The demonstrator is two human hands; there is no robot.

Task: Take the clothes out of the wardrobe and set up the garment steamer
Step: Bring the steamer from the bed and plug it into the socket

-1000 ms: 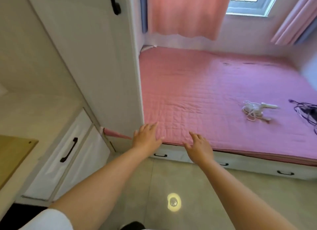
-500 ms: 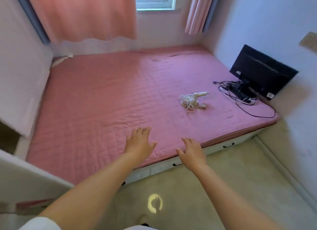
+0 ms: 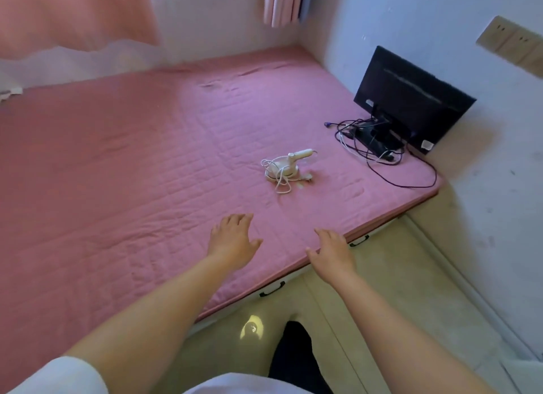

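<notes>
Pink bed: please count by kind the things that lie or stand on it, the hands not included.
Garment steamer, white with its cord, lying on the quilt: 1
Black monitor, standing by the wall: 1
Tangle of cables at the monitor's foot: 1; the single cables cannot be counted
Total: 3

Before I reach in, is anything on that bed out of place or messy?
Yes. A black flat monitor stands on the pink quilted mattress in the far right corner, with tangled dark cables sprawling beside it. The small white handheld steamer lies mid-bed, its cord loosely bundled.
</notes>
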